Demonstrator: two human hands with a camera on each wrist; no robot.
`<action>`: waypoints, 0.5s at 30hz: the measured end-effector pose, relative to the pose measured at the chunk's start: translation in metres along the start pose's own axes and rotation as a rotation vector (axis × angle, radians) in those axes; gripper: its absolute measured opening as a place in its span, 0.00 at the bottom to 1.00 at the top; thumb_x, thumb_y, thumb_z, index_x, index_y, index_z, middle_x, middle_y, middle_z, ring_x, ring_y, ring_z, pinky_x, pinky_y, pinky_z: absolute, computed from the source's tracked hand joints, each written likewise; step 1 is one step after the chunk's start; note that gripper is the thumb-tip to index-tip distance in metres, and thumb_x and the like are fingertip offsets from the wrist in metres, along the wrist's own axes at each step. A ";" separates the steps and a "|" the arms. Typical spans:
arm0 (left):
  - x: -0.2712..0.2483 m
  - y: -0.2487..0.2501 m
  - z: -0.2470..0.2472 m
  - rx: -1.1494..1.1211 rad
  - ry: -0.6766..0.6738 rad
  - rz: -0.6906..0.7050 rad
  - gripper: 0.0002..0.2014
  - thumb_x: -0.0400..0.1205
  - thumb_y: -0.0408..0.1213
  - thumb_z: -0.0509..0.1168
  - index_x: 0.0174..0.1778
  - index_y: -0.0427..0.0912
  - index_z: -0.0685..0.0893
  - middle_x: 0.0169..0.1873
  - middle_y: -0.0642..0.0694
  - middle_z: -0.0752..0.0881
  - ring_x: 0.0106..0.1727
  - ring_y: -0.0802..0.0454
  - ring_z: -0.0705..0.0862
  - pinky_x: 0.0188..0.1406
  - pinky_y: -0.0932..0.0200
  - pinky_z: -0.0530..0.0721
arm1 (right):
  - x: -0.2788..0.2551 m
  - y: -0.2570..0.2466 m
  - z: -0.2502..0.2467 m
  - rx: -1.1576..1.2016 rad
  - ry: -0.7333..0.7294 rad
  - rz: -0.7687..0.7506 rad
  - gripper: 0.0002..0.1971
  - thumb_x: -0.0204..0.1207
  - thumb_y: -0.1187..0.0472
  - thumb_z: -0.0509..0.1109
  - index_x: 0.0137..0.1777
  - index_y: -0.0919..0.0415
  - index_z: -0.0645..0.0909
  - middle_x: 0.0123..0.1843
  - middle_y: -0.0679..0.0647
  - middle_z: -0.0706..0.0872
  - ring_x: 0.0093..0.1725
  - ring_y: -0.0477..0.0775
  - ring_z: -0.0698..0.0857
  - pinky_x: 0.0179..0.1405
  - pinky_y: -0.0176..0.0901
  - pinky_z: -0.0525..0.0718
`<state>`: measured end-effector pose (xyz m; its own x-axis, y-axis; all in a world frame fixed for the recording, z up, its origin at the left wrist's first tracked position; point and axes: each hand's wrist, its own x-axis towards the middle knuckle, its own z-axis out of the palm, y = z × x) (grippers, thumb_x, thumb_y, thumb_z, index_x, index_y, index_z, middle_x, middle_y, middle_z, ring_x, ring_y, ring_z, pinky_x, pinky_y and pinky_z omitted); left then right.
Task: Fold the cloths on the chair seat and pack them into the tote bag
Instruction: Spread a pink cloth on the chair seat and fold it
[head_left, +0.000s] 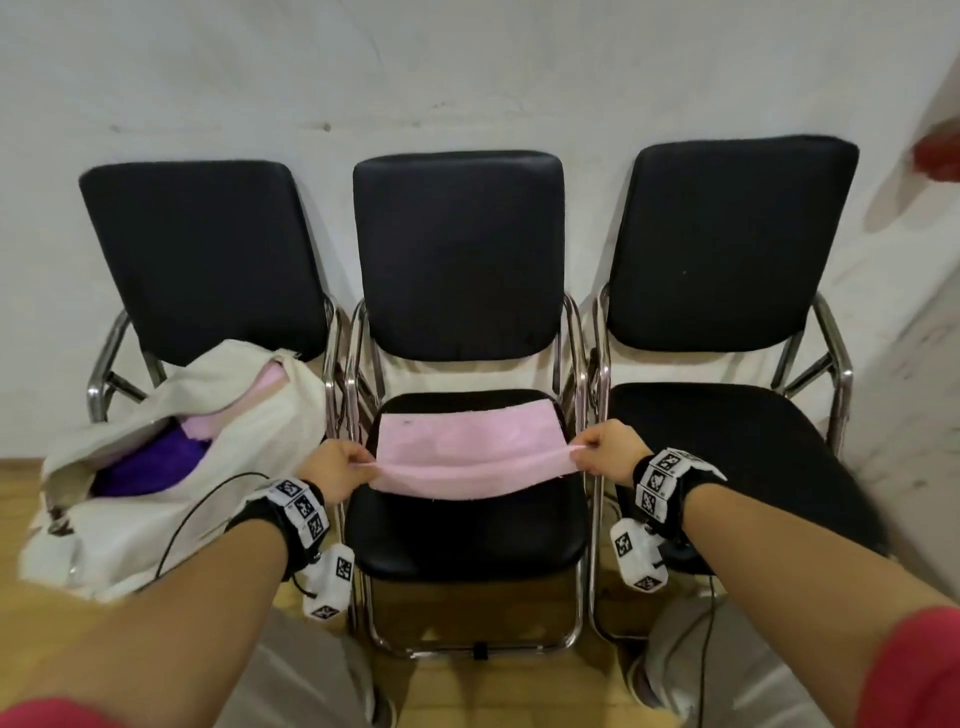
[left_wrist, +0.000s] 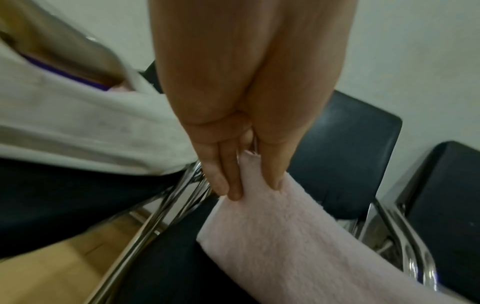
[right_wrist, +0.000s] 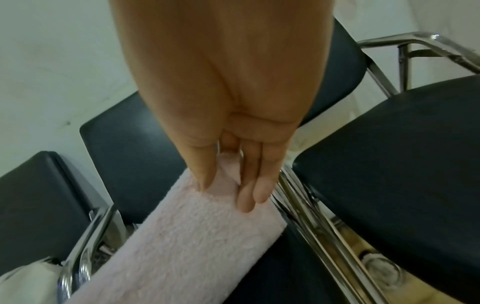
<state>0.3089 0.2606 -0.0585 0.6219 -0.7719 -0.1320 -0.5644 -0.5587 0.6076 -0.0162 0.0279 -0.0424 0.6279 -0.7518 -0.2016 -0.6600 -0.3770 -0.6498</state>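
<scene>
- While the pink cloth (head_left: 467, 447) lies across the middle chair seat (head_left: 467, 525), its near edge is lifted off the seat — far part flat on the cushion.
- Left hand (head_left: 337, 467) pinches the cloth's near-left corner; wrist view shows the fingers (left_wrist: 228, 181) and thumb closed on the fabric.
- Right hand (head_left: 608, 452) pinches the near-right corner the same way; fingers (right_wrist: 249, 193) under, thumb on top.
- Cloth is stretched between the two hands, sagging slightly in the middle.
- Tote bag (head_left: 182, 467) sits on the left chair's seat, mouth open — a purple cloth (head_left: 150, 462) and a pink cloth inside (head_left: 208, 421).
- Right chair (head_left: 727, 322) stands just beside the middle one.
</scene>
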 end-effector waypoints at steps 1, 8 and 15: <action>-0.008 -0.008 0.009 0.008 -0.018 -0.004 0.02 0.77 0.36 0.76 0.42 0.43 0.91 0.35 0.51 0.87 0.42 0.51 0.85 0.35 0.64 0.75 | -0.006 0.008 0.007 0.003 -0.038 0.017 0.06 0.78 0.64 0.72 0.49 0.57 0.91 0.34 0.45 0.86 0.37 0.44 0.84 0.40 0.33 0.81; -0.043 -0.033 0.041 0.070 -0.186 -0.069 0.04 0.74 0.33 0.79 0.42 0.42 0.92 0.34 0.51 0.86 0.39 0.53 0.83 0.38 0.62 0.75 | -0.034 0.045 0.044 -0.014 -0.194 0.095 0.06 0.78 0.63 0.72 0.47 0.57 0.92 0.35 0.55 0.90 0.34 0.50 0.86 0.36 0.39 0.86; -0.050 -0.040 0.052 0.153 -0.367 -0.131 0.06 0.71 0.33 0.81 0.42 0.42 0.94 0.35 0.53 0.89 0.44 0.54 0.86 0.42 0.66 0.79 | -0.041 0.058 0.059 -0.011 -0.309 0.152 0.05 0.79 0.64 0.73 0.47 0.56 0.90 0.34 0.56 0.90 0.31 0.49 0.87 0.31 0.38 0.84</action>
<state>0.2728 0.3059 -0.1169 0.4752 -0.7323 -0.4878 -0.5847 -0.6771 0.4469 -0.0554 0.0692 -0.1151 0.6163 -0.6011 -0.5087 -0.7587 -0.2803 -0.5880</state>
